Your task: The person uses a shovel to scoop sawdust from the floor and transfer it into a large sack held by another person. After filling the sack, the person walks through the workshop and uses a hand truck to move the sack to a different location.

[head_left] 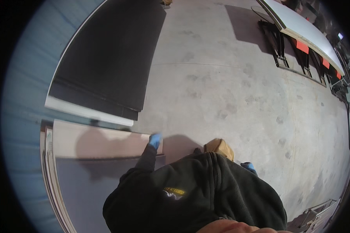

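Note:
My left hand [155,140], in a blue glove, is beside the right end of a light pinkish panel [105,139]. Motion smears its fingers, and I cannot tell whether it touches the panel. The panel belongs to a row of upright boards [55,176], along with a grey-blue panel [89,190] just nearer to me. On my other side, my right hand [249,167] shows only in part past the jacket, also in a blue glove. Its fingers are mostly hidden, and nothing held is visible there.
Large black panels [109,54] stand farther ahead on the left, against a blue curtain-like wall [25,85]. A scissor-type lift [280,44] carries white boards [311,29] with orange-red tags at the far right. Grey concrete floor [206,89] lies between. A metal-framed cart [319,211] is at lower right.

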Motion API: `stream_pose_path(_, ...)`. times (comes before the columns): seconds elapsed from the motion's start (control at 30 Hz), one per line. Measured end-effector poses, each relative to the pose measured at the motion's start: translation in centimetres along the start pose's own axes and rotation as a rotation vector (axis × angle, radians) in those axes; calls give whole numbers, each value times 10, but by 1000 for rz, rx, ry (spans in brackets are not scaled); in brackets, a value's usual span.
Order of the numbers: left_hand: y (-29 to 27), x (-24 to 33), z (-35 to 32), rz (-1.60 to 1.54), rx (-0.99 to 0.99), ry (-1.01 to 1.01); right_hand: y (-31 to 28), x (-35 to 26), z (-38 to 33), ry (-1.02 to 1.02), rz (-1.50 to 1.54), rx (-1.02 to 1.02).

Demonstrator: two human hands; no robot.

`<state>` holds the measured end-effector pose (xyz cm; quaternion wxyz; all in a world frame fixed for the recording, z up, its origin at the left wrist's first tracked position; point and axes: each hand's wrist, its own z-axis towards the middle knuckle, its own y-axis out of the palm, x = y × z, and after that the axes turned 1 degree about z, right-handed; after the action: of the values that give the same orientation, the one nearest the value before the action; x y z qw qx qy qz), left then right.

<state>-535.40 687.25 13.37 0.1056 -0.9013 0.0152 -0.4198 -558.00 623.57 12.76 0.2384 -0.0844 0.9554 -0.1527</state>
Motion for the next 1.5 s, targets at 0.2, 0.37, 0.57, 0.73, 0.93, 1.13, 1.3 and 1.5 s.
stream_pose_path(0.2,115,263,194,-185,-28,133,-43,-51,212,-55,-182,27)
stream_pose_path(0.37,131,356,300,-53,-224,-183,-119,-275,324,-142,-294,28)
stream_pose_path(0.57,112,394,415,-205,191,-412,-218,-700,413,-408,-178,212)
stream_pose_path(0.73,129,474,543,-314,223,-605,-272,-917,519,-566,14,271)
stream_pose_path(0.93,219,710,778,-189,104,-443,-312,-1013,585,-70,-300,-10)
stream_pose_path(1.13,380,1012,1023,15,-100,-18,-358,-1073,658,141,-22,65)
stream_pose_path(1.3,509,1179,1155,66,-259,185,-428,-1154,785,176,-220,53)
stream_pose_path(1.5,577,1258,1251,131,-213,-363,-595,-1421,916,60,-242,121)
